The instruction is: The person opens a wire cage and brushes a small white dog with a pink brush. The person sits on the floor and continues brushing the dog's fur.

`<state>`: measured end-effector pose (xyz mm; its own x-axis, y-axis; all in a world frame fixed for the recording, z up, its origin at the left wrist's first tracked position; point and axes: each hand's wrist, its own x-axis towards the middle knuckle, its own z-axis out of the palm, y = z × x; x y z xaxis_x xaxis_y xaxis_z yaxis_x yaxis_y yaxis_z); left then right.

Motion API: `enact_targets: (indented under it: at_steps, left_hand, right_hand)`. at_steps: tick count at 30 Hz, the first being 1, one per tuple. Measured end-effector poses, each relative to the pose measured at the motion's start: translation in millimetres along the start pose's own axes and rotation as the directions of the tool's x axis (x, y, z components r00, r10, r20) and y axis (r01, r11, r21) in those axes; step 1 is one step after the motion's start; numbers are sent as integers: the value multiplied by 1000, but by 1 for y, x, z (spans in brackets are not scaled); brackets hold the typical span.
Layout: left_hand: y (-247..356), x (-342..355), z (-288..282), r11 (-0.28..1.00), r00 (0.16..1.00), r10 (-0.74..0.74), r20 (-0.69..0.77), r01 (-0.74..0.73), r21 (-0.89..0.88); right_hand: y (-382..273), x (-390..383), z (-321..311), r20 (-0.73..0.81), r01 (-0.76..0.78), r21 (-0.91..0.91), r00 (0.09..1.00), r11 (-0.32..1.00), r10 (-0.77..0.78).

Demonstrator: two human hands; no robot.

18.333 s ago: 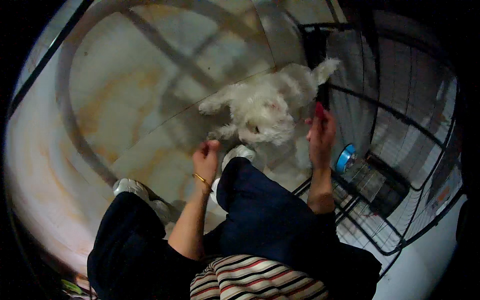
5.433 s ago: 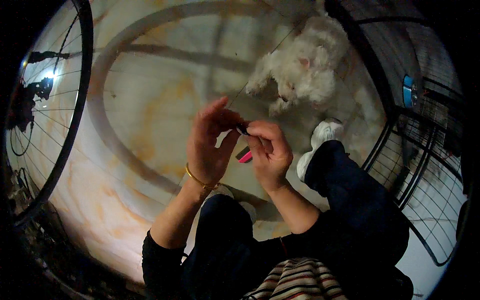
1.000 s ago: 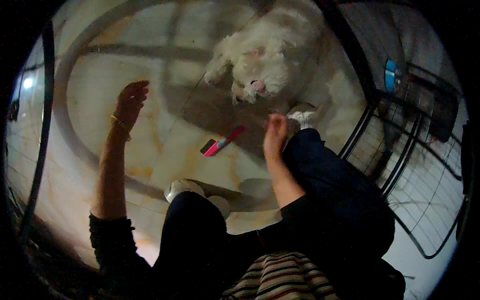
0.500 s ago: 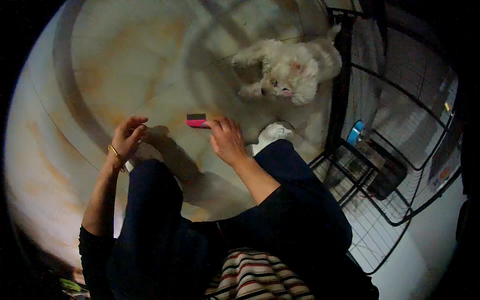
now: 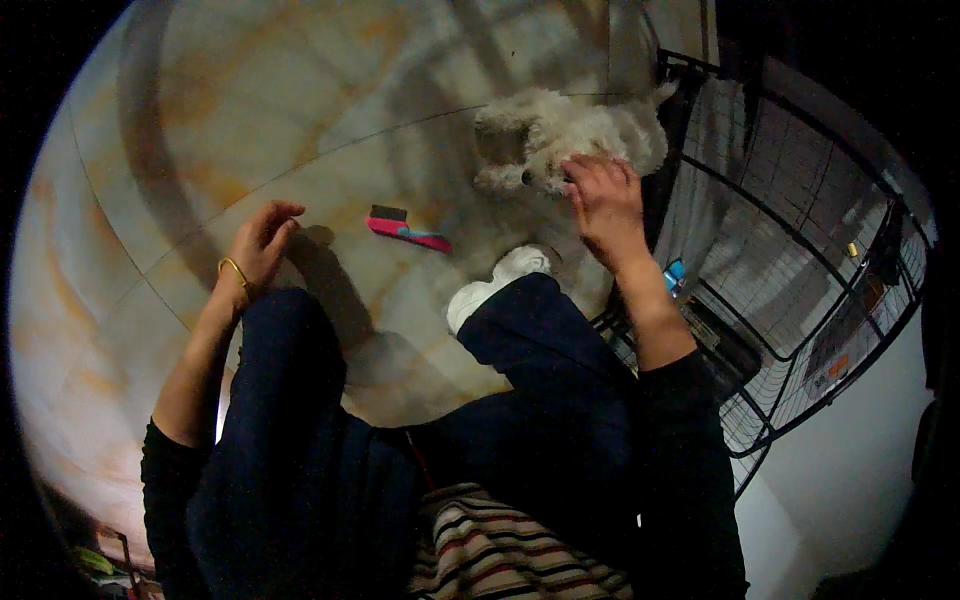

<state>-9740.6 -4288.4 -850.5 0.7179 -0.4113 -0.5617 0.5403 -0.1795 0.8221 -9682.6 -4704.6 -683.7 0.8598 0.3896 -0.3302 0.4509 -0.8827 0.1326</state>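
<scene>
A small white curly-haired dog [image 5: 562, 125] lies on the floor at the upper right, its front legs stretched to the left. My right hand [image 5: 606, 205] rests on the dog's head and hides part of it; the fingers lie over the fur. A pink and blue grooming brush [image 5: 412, 232] with dark bristles lies on the floor, apart from both hands. Left of the brush, my left hand [image 5: 262, 245] hovers near my knee, empty, its thumb apart from lightly bent fingers. A gold bangle [image 5: 233, 275] circles that wrist.
A black wire cage [image 5: 790, 225] stands open along the right side, close to my right forearm. Inside it are a dark tray [image 5: 722, 345] and a blue item [image 5: 675, 277]. My white shoe [image 5: 500, 285] is between the brush and the cage. The floor [image 5: 290, 110] is marbled tile.
My right hand has let go of the brush, left it on the floor and moved up and right onto the dog's head. The left hand has hardly moved. The view has shifted slightly.
</scene>
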Motion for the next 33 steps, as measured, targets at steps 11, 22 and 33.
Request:
enact_targets:
  at_steps: [11, 22, 33]
  left_hand:
    - [-5, -3, -6, 993, 1000, 10, 9, -11, 114]
    - [1, -1, -4, 992, 999, 2, 35, -6, 130]
    - [89, 9, -6, 940, 988, -2, 156, -52, 338]
  right_hand:
    - [14, -17, -34, -14, -22, 153, 1000, 988, 25]
    - [-11, 7, -11, 14, 64, 250, 997, 966, -70]
    - [-16, -62, -59, -84, -271, 458, 935, 847, 345]
